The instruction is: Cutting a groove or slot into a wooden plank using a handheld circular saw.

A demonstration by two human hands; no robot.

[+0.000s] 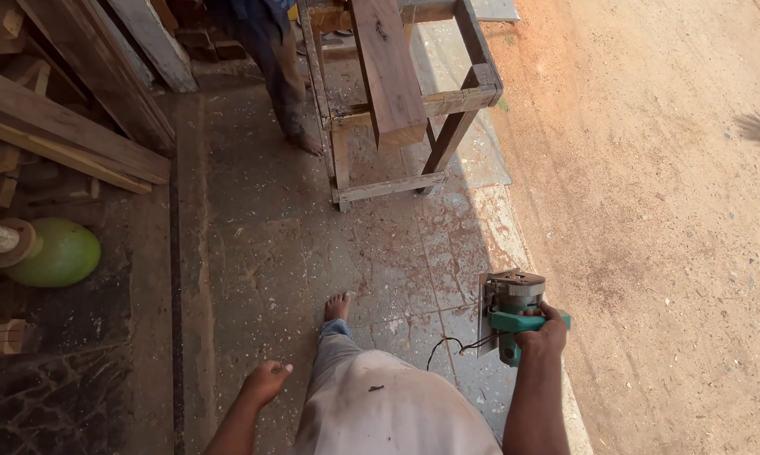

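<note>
My right hand (542, 334) grips the green handle of a hand-held power saw (510, 305), carried low at my right side with its metal base plate facing left and its cord hanging behind. My left hand (266, 381) hangs at my left side, fingers loosely apart, holding nothing. My bare foot (338, 306) steps forward on the dusty tiled floor. Ahead stands a rough wooden workbench frame (447, 103) with a thick dark plank (388, 72) lying along it.
Another person's leg and bare foot (300, 126) stand beside the bench frame. Long timber boards (68, 135) are stacked at left, with a green round object (59, 253) below them. Red dirt ground (666, 211) lies to the right of the tiles.
</note>
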